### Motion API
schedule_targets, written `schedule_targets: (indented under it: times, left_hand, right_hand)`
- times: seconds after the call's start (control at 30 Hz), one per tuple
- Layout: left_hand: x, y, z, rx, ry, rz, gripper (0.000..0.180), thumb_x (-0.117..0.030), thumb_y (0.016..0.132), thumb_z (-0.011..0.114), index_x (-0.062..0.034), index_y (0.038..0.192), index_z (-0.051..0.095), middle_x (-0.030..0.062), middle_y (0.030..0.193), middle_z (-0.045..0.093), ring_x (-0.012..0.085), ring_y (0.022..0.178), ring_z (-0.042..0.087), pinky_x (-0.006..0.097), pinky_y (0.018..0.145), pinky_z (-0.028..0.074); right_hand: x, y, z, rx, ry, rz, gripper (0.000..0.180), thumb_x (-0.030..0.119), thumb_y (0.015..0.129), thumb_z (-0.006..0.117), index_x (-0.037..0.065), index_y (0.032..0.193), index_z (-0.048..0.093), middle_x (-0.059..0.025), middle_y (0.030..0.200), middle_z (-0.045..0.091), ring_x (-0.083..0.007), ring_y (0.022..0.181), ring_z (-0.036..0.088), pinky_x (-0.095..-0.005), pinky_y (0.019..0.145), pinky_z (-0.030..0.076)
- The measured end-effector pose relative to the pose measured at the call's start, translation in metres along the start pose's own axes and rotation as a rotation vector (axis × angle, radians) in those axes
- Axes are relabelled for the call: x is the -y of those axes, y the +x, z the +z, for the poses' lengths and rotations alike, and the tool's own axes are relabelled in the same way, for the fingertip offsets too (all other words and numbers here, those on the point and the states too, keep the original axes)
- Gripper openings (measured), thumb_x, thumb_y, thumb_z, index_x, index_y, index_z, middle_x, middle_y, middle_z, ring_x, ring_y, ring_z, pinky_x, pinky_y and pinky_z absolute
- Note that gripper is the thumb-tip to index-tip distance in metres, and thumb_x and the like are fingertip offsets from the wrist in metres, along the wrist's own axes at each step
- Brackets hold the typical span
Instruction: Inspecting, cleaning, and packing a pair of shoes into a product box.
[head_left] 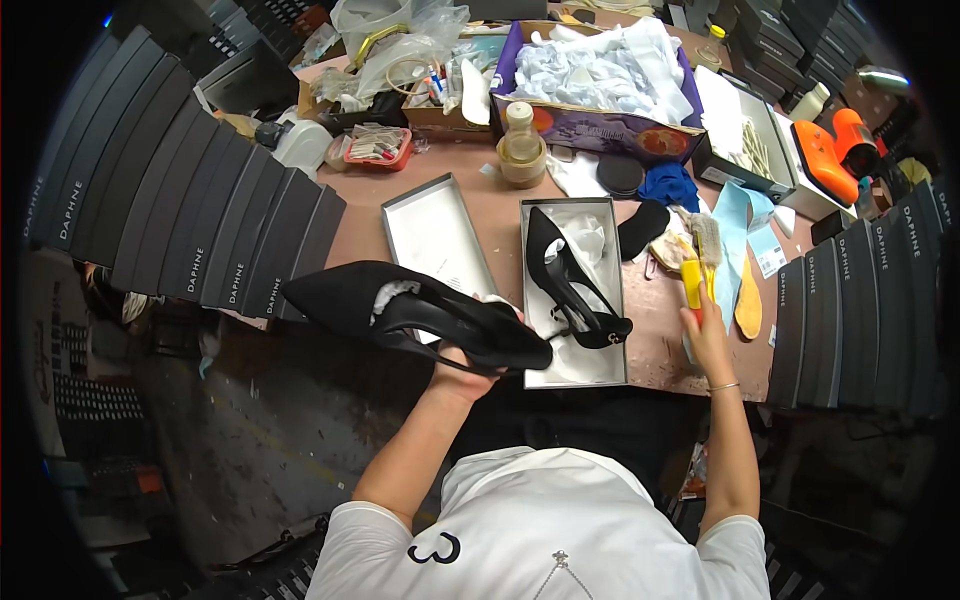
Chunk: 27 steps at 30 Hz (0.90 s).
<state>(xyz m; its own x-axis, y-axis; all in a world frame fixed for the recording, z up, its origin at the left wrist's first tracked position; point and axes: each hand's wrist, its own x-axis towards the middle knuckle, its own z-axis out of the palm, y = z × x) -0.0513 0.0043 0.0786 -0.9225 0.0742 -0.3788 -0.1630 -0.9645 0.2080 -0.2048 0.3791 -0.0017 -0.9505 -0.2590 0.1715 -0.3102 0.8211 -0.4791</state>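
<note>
A black pointed shoe (420,315) is grasped in the left hand's (470,365) grip and a yellow-handled brush (697,265) in the right hand (708,340), while its mate (570,280) is already laid in the open box (573,370) on the desk (500,215), so roughly half appears done.

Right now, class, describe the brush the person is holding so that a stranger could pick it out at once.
Start at the open white shoe box at the table's near edge, with one black heeled shoe in it. Just right of it, the person's right hand grips the brush. Its yellow handle and pale bristles set it apart from the flat tan insole beside it.
</note>
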Motion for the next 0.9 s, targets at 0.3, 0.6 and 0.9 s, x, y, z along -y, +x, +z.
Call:
schedule_targets:
  times: [0.3, 0.6, 0.9]
  left_hand:
    - [0.022, -0.021, -0.015, -0.052, 0.297, 0.168, 0.028, -0.029, 0.091, 0.058, -0.0033, 0.100, 0.062, 0.0119, 0.097, 0.065, 0.0253, 0.087, 0.067, 0.038, 0.077, 0.057]
    - [-0.027, -0.041, 0.026, -0.292, 0.167, -0.206, 0.054, -0.057, 0.096, 0.036, -0.0101, 0.111, 0.059, 0.0089, 0.103, 0.064, 0.0251, 0.093, 0.064, 0.043, 0.070, 0.055]
    - [-0.019, -0.059, -0.043, -0.414, 0.539, 0.475, 0.018, -0.024, 0.098, 0.054, -0.0058, 0.098, 0.055, 0.0058, 0.084, 0.060, 0.0149, 0.069, 0.061, 0.029, 0.063, 0.054]
  right_hand:
    - [0.194, -0.028, -0.036, 0.358, 0.408, -0.573, 0.088, 0.011, 0.060, 0.083, 0.013, 0.139, 0.045, -0.0173, 0.143, 0.039, -0.0367, 0.133, 0.038, -0.0541, 0.110, 0.028]
    - [0.287, 0.004, -0.005, 0.434, 0.505, -0.721, 0.031, 0.025, 0.076, 0.072, 0.004, 0.092, 0.056, -0.0140, 0.087, 0.056, -0.0328, 0.084, 0.059, -0.0417, 0.070, 0.050]
    - [0.283, 0.009, 0.059, 0.532, 0.378, -0.721, 0.041, 0.029, 0.076, 0.074, 0.001, 0.101, 0.057, -0.0148, 0.084, 0.061, -0.0347, 0.081, 0.062, -0.0429, 0.072, 0.050]
